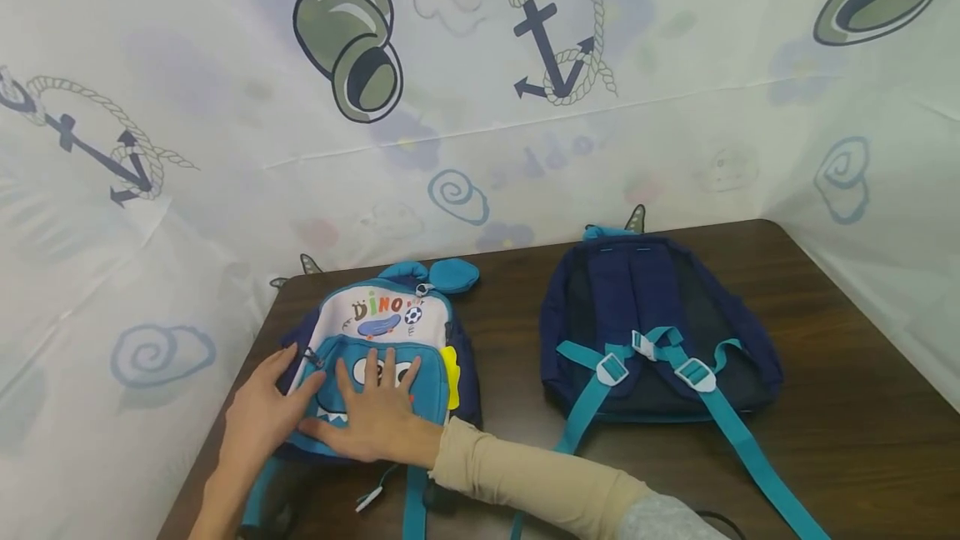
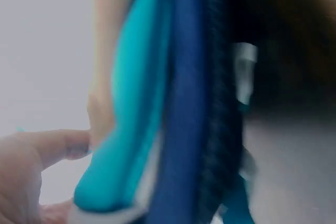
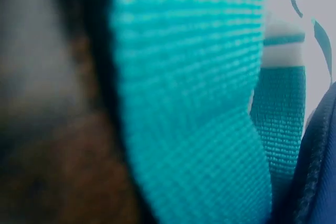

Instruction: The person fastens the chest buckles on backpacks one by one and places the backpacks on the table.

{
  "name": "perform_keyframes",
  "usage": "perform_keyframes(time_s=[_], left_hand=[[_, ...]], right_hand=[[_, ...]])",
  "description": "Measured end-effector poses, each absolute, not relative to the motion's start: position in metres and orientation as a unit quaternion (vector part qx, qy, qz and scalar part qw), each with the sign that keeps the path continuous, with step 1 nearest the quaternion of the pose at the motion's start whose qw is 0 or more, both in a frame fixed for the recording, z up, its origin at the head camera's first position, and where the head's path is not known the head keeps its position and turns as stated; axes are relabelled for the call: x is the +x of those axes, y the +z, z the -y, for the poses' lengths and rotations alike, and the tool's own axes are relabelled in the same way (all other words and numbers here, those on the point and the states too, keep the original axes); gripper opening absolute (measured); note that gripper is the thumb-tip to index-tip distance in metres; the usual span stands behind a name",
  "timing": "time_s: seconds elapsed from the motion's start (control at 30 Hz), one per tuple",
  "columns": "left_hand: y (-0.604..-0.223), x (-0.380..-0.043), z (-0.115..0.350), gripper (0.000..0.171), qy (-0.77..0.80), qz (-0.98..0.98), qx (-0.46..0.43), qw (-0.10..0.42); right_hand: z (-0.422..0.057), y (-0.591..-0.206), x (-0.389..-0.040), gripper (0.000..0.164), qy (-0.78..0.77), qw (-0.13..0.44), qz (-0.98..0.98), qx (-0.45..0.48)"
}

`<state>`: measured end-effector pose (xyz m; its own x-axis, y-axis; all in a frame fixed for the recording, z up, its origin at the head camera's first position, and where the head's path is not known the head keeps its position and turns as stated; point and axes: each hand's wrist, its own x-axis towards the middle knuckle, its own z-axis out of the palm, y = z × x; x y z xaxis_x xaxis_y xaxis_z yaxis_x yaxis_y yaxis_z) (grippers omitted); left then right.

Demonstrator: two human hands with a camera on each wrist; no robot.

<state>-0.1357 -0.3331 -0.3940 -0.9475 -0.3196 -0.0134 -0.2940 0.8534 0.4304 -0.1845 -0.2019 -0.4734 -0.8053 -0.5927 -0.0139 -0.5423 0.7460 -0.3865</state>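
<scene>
A small children's backpack (image 1: pixel 423 394) with a blue dinosaur-face pocket and the word DINO lies front side up at the left of the table. My right hand (image 1: pixel 375 419) rests flat on the pocket, fingers spread over the dinosaur's eyes. Beside it, my left hand (image 1: pixel 258 411) touches the bag's left edge, its thumb reaching onto the pocket. The left wrist view shows the bag's teal and navy side (image 2: pixel 184 103) edge-on, with fingers (image 2: pixel 52 148) at the teal front. A teal webbing strap (image 3: pixel 189 93) fills much of the right wrist view.
A second navy backpack (image 1: pixel 633 307) lies back side up at the right, its teal straps (image 1: pixel 757 457) and white buckles (image 1: pixel 696 374) trailing toward the front. Both stand on a dark wooden table (image 1: pixel 840 373). A sea-patterned cloth (image 1: pixel 480 140) hangs behind and at the sides.
</scene>
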Motion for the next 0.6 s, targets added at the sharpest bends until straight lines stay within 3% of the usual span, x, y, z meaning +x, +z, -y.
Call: perform_keyframes(time_s=[0.23, 0.6], left_hand=[[-0.376, -0.138, 0.306, 0.082, -0.181, 0.977, 0.094, 0.066], [-0.366, -0.141, 0.276, 0.073, -0.146, 0.978, 0.073, 0.13]], right_hand=[[0.198, -0.474, -0.187, 0.081, -0.211, 0.059, -0.925, -0.31], [0.188, -0.475, -0.188, 0.081, -0.226, 0.019, -0.919, -0.324]])
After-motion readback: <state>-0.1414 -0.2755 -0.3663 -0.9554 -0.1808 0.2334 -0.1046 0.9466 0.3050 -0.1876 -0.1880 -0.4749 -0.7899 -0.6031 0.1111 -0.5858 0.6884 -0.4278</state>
